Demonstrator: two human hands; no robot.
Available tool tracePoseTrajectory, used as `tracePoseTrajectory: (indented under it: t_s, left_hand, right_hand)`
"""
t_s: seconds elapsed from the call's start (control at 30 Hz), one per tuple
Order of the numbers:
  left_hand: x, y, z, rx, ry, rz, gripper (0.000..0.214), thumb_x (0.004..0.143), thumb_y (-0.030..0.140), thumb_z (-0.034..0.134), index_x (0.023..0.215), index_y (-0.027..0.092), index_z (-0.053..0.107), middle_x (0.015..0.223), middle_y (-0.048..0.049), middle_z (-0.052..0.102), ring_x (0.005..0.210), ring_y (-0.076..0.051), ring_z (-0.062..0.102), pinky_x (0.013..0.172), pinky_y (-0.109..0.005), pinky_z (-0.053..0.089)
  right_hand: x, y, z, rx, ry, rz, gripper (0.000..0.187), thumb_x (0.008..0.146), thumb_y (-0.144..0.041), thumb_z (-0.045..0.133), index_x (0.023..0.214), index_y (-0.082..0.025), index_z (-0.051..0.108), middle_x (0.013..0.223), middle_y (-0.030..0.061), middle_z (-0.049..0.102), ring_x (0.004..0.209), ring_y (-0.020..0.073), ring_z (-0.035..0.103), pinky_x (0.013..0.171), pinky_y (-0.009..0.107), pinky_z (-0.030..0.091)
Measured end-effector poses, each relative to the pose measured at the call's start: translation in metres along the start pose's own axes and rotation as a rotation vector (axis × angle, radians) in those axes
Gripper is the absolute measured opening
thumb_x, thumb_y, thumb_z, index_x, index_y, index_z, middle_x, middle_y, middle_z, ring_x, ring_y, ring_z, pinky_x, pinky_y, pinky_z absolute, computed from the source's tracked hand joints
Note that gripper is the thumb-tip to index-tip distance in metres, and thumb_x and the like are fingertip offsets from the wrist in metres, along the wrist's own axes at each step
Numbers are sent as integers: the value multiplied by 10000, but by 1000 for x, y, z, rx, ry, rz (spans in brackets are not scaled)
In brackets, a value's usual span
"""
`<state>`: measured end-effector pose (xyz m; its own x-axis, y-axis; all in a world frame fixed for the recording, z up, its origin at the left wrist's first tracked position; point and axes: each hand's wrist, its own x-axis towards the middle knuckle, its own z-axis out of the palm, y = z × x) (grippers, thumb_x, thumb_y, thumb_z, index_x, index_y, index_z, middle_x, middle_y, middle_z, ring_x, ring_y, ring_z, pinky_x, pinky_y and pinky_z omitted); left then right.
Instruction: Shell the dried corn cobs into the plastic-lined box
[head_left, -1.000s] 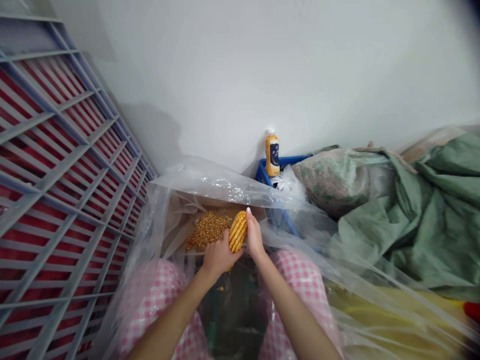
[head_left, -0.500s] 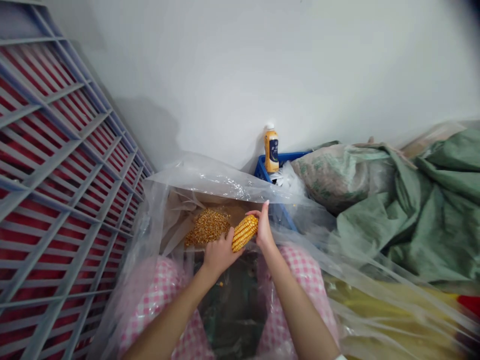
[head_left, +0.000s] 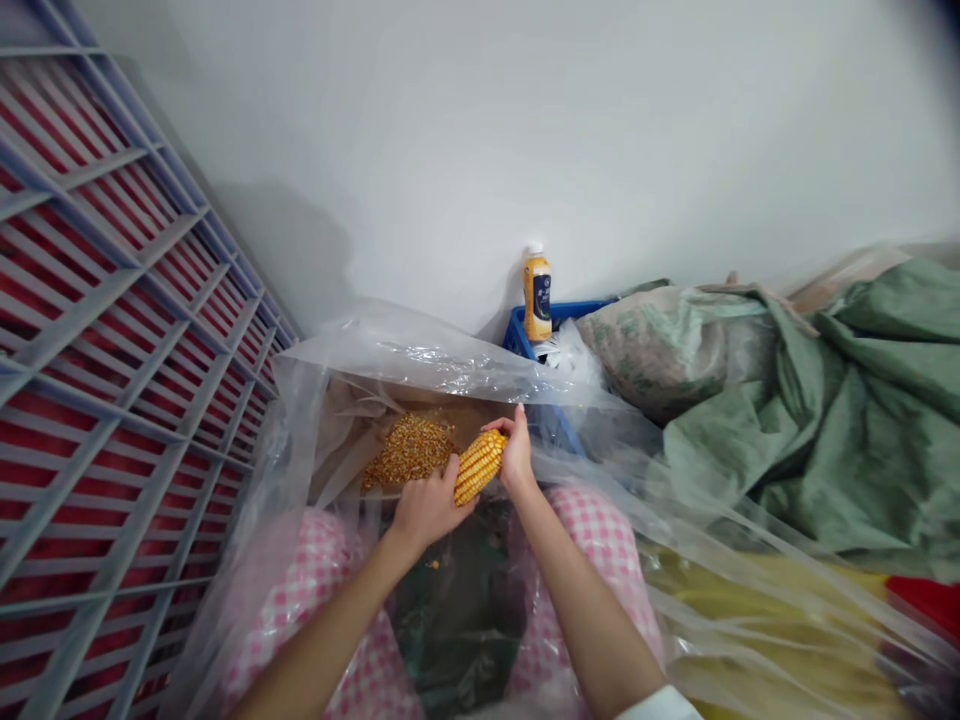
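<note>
One ear of yellow corn [head_left: 480, 468] is held between my hands, its long axis running from near left to far right. My left hand [head_left: 427, 508] grips the near end; my right hand [head_left: 517, 458] curls round the far end, both touching. Loose kernels [head_left: 411, 448] lie left of it.

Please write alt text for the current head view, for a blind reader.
A yellow corn cob is held between the left hand, at its near end, and the right hand, at its far end, beside a pile of loose kernels. Around are clear plastic sheeting, a slatted crate at left, and a bottle, blue basket and green cloth at right.
</note>
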<state>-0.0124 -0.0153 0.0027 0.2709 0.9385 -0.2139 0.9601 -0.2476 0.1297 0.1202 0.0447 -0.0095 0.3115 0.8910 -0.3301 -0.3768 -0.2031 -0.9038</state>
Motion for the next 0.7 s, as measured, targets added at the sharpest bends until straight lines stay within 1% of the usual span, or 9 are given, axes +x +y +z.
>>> tracePoseTrajectory:
  t_s: [0.1,0.17,0.23,0.3,0.43,0.5,0.57,0.63,0.7]
  left_hand:
    - [-3,3,-7,-110,-19,-11,643,713,625,394,1203,211,362,889,-90,661,826,-276,625,685,-336,445]
    - [-4,4,-11,-145,-27,-16,634,702,634,398,1178,216,379,883,-83,664,827,-277,627,678,-329,445]
    - [-2,3,-14,-134,-49,-27,640,697,635,402,1178,214,385,892,-90,663,832,-284,625,680,-333,444]
    - [1,2,-16,-96,-64,-36,656,697,637,400,1196,212,380,897,-102,663,835,-296,624,687,-348,443]
    - [5,-3,-17,-34,-65,-31,665,708,634,393,1223,214,363,898,-122,663,842,-311,620,690,-378,443]
    - [6,-4,-16,-17,-65,-31,675,709,637,393,1235,216,350,895,-126,664,848,-311,619,697,-383,441]
    - [6,-5,-15,1,-69,-30,682,710,645,384,1239,215,346,885,-131,665,847,-310,620,704,-385,440]
    - [6,-5,-13,20,-70,-26,681,713,650,375,1234,213,351,877,-135,665,838,-311,621,703,-389,440]
    - [6,-5,-11,38,-64,-18,668,721,640,376,1234,213,353,879,-136,664,831,-313,622,696,-392,442]
  right_hand:
    - [-4,-8,-1,123,-2,75,590,766,-616,244,424,-191,468,432,6,493,434,121,457,514,267,368]
    - [-5,-11,-3,133,-12,87,580,753,-635,265,447,-191,477,455,9,514,449,127,467,513,266,374]
    - [-4,-12,-4,134,-10,120,568,734,-659,286,483,-193,492,487,19,542,468,140,487,509,270,383]
    - [-2,-10,-4,149,-12,205,563,737,-661,273,501,-199,491,496,27,553,478,157,506,512,283,396]
    - [4,-5,-4,216,-27,340,551,801,-579,209,519,-206,500,504,32,566,513,180,541,566,317,419]
    - [5,-4,-5,281,-8,327,536,819,-532,221,535,-198,530,563,41,604,544,175,553,594,318,423]
    - [4,-6,-5,301,14,266,528,818,-521,245,549,-189,555,625,50,634,580,169,561,607,308,422]
    - [2,-9,-6,233,15,184,539,806,-550,264,563,-183,575,653,56,646,618,169,568,604,291,414]
    - [1,-11,-8,88,-1,120,572,784,-602,265,581,-182,595,673,58,651,638,170,568,587,276,398]
